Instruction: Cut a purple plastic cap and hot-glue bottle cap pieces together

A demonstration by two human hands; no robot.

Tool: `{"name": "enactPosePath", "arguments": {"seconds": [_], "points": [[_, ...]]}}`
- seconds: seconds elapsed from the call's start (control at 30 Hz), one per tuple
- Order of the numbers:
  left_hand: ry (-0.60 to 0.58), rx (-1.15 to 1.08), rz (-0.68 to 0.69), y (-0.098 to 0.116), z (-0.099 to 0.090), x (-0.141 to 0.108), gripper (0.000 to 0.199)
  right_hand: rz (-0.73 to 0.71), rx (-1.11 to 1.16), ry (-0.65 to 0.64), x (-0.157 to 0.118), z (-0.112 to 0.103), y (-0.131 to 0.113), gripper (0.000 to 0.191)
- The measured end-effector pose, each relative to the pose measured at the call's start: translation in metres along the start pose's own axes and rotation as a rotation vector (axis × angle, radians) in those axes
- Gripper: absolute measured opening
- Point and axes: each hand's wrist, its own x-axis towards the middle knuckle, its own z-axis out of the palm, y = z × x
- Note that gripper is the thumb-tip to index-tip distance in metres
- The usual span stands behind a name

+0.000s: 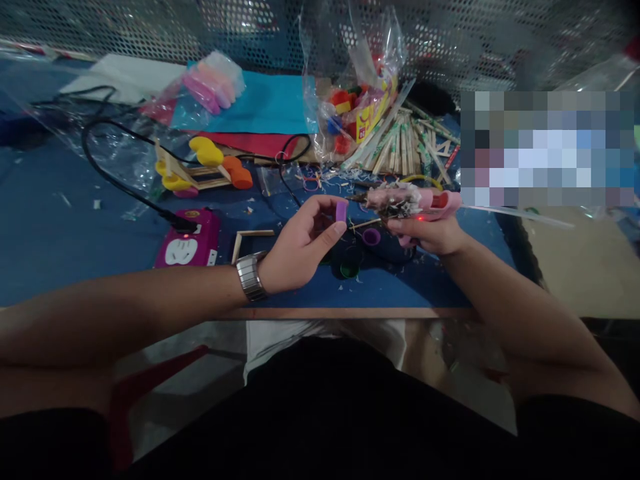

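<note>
Between the thumb and fingers of my left hand is a small purple cap, held on edge above the blue table. My right hand is wrapped round the handle of a pink glue gun; its dark nozzle points left and sits close to the cap's upper rim. Whether the two touch is hard to tell. A red light glows on the gun, and a clear glue stick sticks out of its back. Below the gun, another purple cap and a green cap lie on the table.
A purple power strip with a black cable stands at the left. Behind lie a stick frame with yellow and orange discs, blue sheets, a bag of coloured caps and many wooden sticks. An L-shaped stick piece lies near my left wrist.
</note>
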Motion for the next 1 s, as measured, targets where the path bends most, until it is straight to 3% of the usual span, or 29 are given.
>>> {"name": "enactPosePath", "arguments": {"seconds": [0.2,0.5,0.83,1.0], "points": [[0.019,0.011,0.034,-0.0016,-0.0008,0.0003,0.047,0.071,-0.044,-0.005,-0.0029,0.0004,-0.0096,0.048],[0.016,-0.003,0.058,-0.001,-0.0005,0.0004,0.043,-0.011,-0.034,-0.013,-0.0012,-0.0017,-0.0035,0.05],[0.032,-0.025,0.07,0.0001,-0.0012,0.0008,0.043,0.036,-0.039,-0.01,-0.002,-0.001,-0.0071,0.05],[0.041,-0.011,0.085,0.0001,-0.0014,0.0006,0.044,-0.018,-0.023,-0.044,-0.0005,-0.0011,-0.0082,0.046]]}}
